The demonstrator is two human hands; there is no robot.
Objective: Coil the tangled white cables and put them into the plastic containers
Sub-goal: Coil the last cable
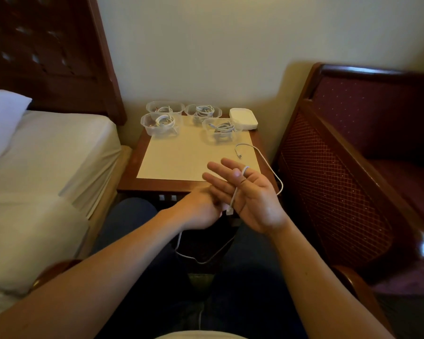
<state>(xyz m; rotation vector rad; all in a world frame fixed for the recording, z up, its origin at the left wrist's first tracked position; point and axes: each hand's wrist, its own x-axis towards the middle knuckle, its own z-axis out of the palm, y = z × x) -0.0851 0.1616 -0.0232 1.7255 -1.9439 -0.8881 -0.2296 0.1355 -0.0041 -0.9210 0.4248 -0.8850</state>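
A white cable [267, 162] lies with one plug end on the bedside table [157, 184], curves off the right edge and comes up to my right hand [252, 194]. That hand is palm up with straight fingers; the cable loops over the thumb, which pins it, and runs down across the palm to a plug. My left hand [201, 209] sits just below and behind, fingers curled on the cable near that plug. A slack loop hangs from it onto my lap. Several clear plastic containers [160, 126] [220, 130] [165, 107] [203, 111] at the table's back hold coiled cables.
A white lidded box [244, 118] stands at the table's back right corner. A cream mat [181, 157] covers the tabletop. A bed [47, 155] is close on the left and a dark red armchair [353, 167] on the right.
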